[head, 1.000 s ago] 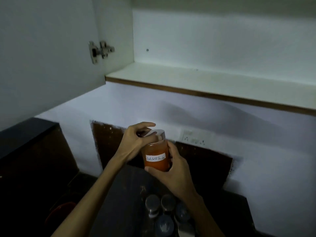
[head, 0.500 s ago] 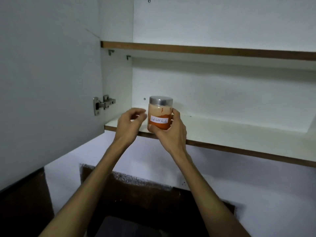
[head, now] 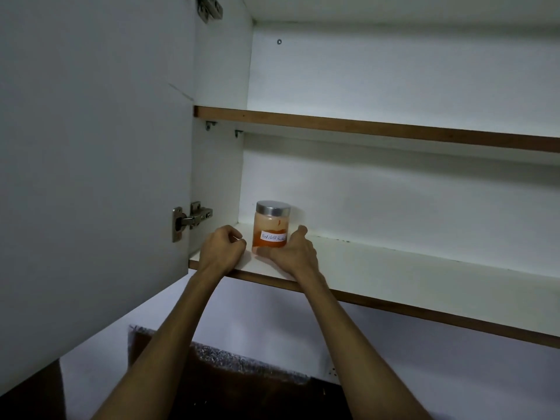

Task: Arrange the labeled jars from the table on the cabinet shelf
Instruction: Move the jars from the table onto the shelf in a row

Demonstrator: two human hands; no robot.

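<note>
Reaching up from the bottom of the view, two bare forearms rise toward an open wall cabinet, crossing in front of a dark brown panel (head: 242, 386) on the pale wall below it. The left hand (head: 220, 251) rests at the front edge of the lower shelf (head: 394, 268), fingers curled loosely into the palm and holding nothing; it sits just beside the jar, with a narrow strip of white shelf showing between them. The right hand (head: 295, 253) cups the jar (head: 271, 227) from its right side, thumb raised along the glass and fingers wrapped low around the base, so the grip is partly closed on it. That jar stands upright on the lower shelf near its left end, close to the cabinet's side wall. It is clear glass with a brushed metal lid (head: 273, 208), orange-red powder filling the lower part, and a white handwritten label (head: 273, 237) that begins "Red chilli". Left of the hands, the open cabinet door (head: 91, 147) hangs on a metal hinge (head: 191, 219). Above, the upper shelf (head: 378, 128) shows its brown edge, with two small brackets under its left end. A single screw (head: 279, 41) dots the white back wall higher up.
</note>
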